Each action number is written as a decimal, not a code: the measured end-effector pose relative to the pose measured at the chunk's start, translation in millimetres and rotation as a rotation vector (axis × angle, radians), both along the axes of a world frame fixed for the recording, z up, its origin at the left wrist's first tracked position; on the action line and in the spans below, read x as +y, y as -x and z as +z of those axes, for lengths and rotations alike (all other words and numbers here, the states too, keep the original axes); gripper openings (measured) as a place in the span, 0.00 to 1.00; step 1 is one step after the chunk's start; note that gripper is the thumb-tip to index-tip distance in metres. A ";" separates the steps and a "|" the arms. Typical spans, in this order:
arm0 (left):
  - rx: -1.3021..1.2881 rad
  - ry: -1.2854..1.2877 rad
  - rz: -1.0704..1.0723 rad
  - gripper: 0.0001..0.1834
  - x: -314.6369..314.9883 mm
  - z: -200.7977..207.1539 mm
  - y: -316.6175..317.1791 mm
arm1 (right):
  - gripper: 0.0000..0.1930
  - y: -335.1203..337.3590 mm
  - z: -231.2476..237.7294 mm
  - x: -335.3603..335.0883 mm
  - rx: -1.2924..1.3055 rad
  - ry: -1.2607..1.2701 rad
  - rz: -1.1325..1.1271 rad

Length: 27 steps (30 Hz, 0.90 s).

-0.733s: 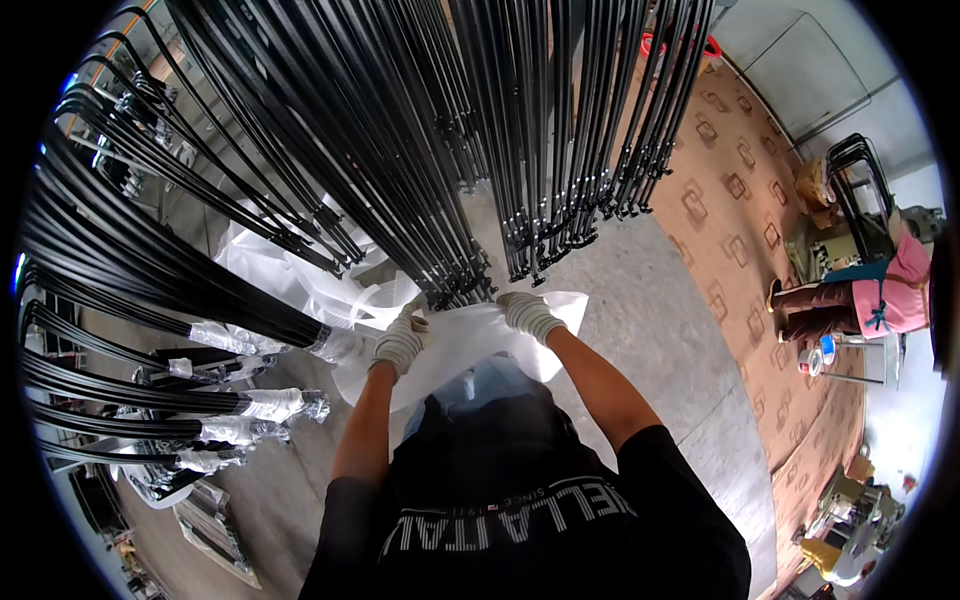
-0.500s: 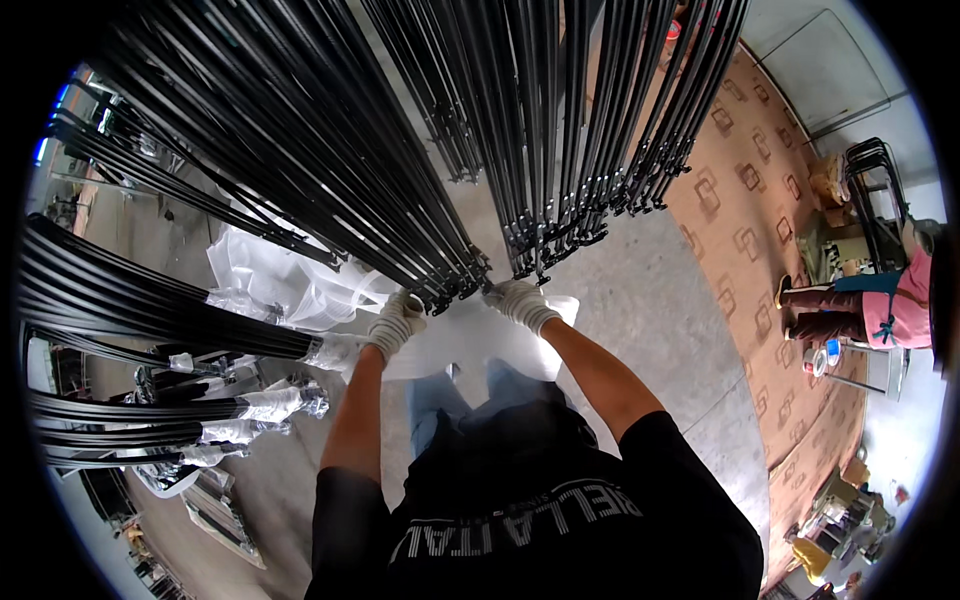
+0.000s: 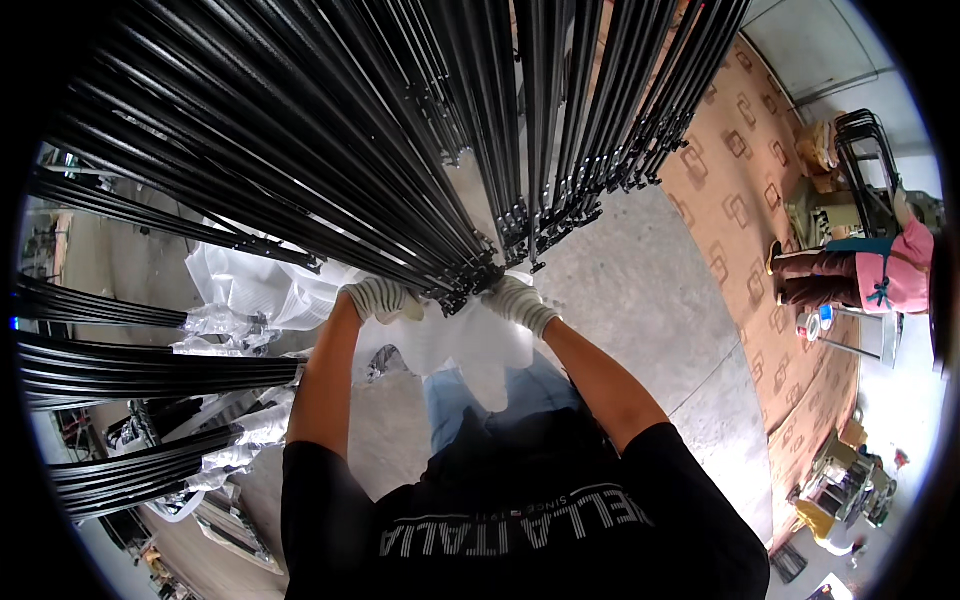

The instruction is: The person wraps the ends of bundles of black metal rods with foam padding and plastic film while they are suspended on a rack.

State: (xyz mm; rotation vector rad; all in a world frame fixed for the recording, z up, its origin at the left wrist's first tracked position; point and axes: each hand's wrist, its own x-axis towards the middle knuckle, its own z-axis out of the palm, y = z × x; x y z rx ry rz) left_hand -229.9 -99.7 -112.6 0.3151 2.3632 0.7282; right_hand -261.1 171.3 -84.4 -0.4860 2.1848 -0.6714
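The wide camera on the person's head looks down, with the black shirt (image 3: 525, 475) close at six o'clock and black poles (image 3: 497, 95) toward twelve.

Black shirt (image 3: 520, 505), striped gloves (image 3: 380, 298) (and, perhaps, jeans (image 3: 450, 402)).

Gloved hands (image 3: 520, 303), white sheet (image 3: 458, 342), black tubes (image 3: 300, 130)

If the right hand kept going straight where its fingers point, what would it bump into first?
Probably the lower ends of the black rods. The right hand points up and left at them and looks very close, maybe touching; depth is hard to judge.
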 end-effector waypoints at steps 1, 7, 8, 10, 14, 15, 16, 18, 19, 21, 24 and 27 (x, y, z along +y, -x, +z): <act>0.055 -0.042 0.023 0.13 3.4 -5.4 0.5 | 0.18 1.9 6.4 4.7 -0.024 -0.003 -0.047; -0.179 -0.008 -0.103 0.13 59.8 83.2 13.3 | 0.19 8.7 20.2 23.1 -0.093 0.110 -0.152; -0.248 -0.212 0.041 0.10 56.8 83.1 4.4 | 0.18 7.5 20.5 22.7 -0.071 0.129 -0.186; -0.267 -0.228 0.137 0.10 60.6 80.3 -4.3 | 0.17 5.1 21.6 21.0 -0.025 0.165 -0.255; -0.419 -0.282 0.312 0.13 77.4 94.9 -13.8 | 0.16 0.9 10.5 20.4 -0.152 0.337 -0.362; -0.429 -0.335 0.357 0.14 77.5 88.2 -18.5 | 0.15 -0.4 10.2 20.2 -0.178 0.330 -0.392; -0.379 -0.333 0.372 0.14 77.5 83.1 -22.6 | 0.15 -1.0 9.2 19.6 -0.204 0.323 -0.423; -0.277 -0.327 0.388 0.14 80.6 79.0 -23.2 | 0.15 0.3 -7.5 22.4 -0.232 0.368 -0.457; -0.324 -0.384 0.397 0.14 81.7 77.4 -19.4 | 0.14 1.2 -30.2 25.0 -0.232 0.420 -0.459; -0.425 -0.497 0.428 0.15 76.5 70.1 -15.2 | 0.14 1.6 -31.9 22.3 -0.209 0.451 -0.425; -0.423 -0.508 0.461 0.15 67.9 65.5 -12.4 | 0.13 3.7 -22.4 19.2 -0.126 0.366 -0.355; -0.340 -0.185 0.225 0.15 62.4 64.5 0.5 | 0.13 11.4 -20.1 18.5 -0.098 0.236 -0.299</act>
